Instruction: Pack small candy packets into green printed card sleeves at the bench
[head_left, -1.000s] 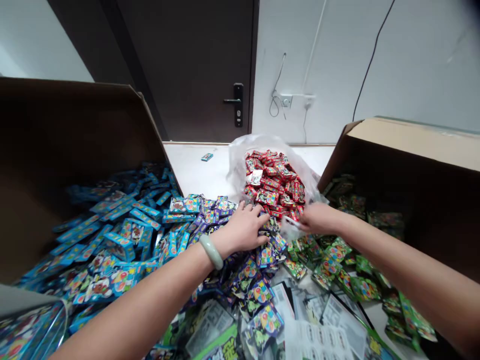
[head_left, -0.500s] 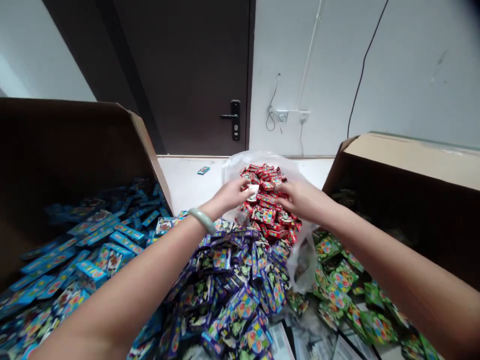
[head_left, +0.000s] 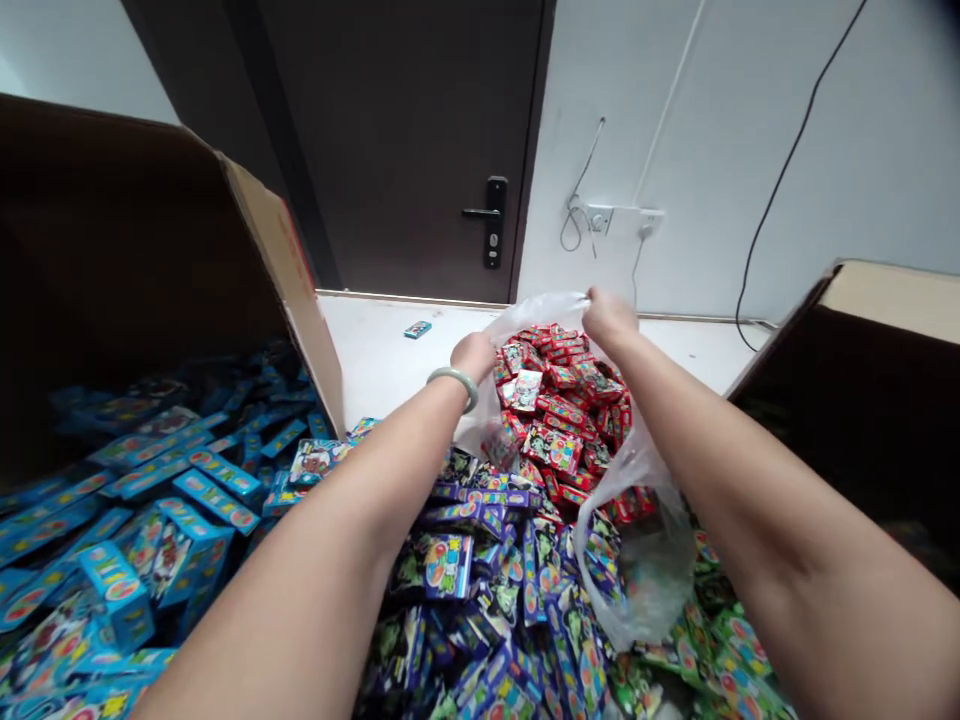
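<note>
- Dark door (head_left: 397, 150) and white wall (head_left: 750, 150): standing ahead at my twelve and one o'clock.
- Open cardboard carton (head_left: 127, 260): sitting at my ten o'clock, with blue boxes (head_left: 150, 520) piling up in and below it.
- Second cardboard carton (head_left: 877, 420): sitting at my two o'clock.
- Clear plastic bag (head_left: 649, 570): slumping at my twelve o'clock on purple packets (head_left: 480, 540), its mouth stretching open.
- Red packets (head_left: 559, 400): filling the bag and mounding up to its mouth.
- Green packets (head_left: 731, 650): lying at my four o'clock, beside the bag.
- Left hand (head_left: 474, 355): reaching the bag's near rim, wearing a pale green bangle (head_left: 454, 385). I cannot tell its fingers' state; the plastic is hiding them.
- Right hand (head_left: 609, 318): gripping the bag's far rim, fingers (head_left: 596, 300) pressing together and pinching the plastic.
</note>
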